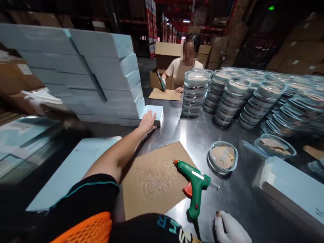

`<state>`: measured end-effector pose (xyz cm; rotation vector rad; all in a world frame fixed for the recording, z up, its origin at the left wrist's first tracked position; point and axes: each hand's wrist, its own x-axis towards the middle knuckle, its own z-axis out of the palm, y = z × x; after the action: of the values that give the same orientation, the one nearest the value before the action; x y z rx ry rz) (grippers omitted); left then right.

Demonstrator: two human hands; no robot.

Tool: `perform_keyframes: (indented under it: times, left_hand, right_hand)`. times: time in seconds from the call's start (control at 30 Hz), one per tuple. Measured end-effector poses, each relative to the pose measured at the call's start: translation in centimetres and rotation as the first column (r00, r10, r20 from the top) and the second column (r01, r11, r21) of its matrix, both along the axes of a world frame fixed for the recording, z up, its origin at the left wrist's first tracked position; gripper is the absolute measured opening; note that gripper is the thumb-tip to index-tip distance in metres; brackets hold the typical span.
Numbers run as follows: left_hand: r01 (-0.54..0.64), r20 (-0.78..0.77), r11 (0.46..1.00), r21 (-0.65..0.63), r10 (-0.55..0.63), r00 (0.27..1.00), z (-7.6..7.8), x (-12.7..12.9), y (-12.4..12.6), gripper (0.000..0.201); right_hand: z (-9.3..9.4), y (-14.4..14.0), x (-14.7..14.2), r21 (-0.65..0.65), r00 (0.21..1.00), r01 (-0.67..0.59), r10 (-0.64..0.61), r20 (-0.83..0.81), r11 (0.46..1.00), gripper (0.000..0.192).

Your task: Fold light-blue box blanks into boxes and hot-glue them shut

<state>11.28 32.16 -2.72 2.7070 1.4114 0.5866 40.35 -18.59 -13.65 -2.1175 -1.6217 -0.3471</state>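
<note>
Workbench of bare metal, seen from above the person's chest. Landmark: the green glue gun, lying on its side at the right edge of a brown cardboard sheet flecked with dried glue. Left hand, beyond and left of the gun, fingers spread flat on a small pale-blue box that sits at the foot of a tall stack of blue boxes. Right hand, white-gloved, just below and right of the gun's grip, resting on the table with fingers loosely curled, holding nothing. Just right of the gun's nozzle, a round clear-lidded dish; farther beyond, many stacks of the same dishes. Far beyond the gun, a second person holds another glue gun over cardboard.
</note>
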Motion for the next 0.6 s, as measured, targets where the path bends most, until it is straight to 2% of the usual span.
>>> perform_keyframes:
  times: [0.07, 0.13, 0.23, 0.33, 0.43, 0.53, 0.6]
  left_hand:
    - [-0.013, -0.03, 1.0, -0.023, 0.012, 0.999, -0.7, -0.7, -3.1, 0.089]
    - [0.011, -0.063, 0.999, -0.053, -0.015, 0.998, -1.7, -2.1, -7.2, 0.08]
    - [0.069, -0.104, 0.992, -0.108, -0.08, 0.991, -3.4, -5.6, -14.4, 0.072]
    - [0.107, -0.102, 0.985, -0.133, -0.121, 0.987, -5.3, -8.9, -21.7, 0.077]
    - [0.123, -0.044, 0.986, -0.109, -0.128, 0.991, -7.5, -10.2, -28.0, 0.088]
    - [0.186, 0.073, 0.978, -0.092, -0.18, 0.981, -8.7, -10.1, -32.0, 0.086]
    - [0.263, 0.216, 0.961, -0.084, -0.24, 0.946, -7.7, -10.1, -33.2, 0.074]
  right_hand:
    - [0.5, 0.3, -0.4, -0.009, 1.0, 0.014, -0.014, -0.007, 1.0, 0.042]
    - [1.1, 0.6, -0.8, -0.058, 0.999, 0.019, -0.021, -0.026, 0.998, 0.042]
    - [2.5, 1.1, -1.3, -0.21, 0.993, 0.045, -0.067, -0.096, 0.977, 0.04]
    - [4.5, 1.8, -1.8, -0.35, 0.973, 0.087, -0.155, -0.171, 0.933, 0.039]
    - [6.7, 2.9, -3.2, -0.404, 0.91, 0.114, -0.258, -0.325, 0.908, 0.039]
    - [8.9, 4.3, -5.7, -0.412, 0.835, 0.084, -0.29, -0.468, 0.907, 0.057]
    - [10.0, 5.2, -7.7, -0.41, 0.824, 0.043, -0.265, -0.501, 0.911, 0.069]
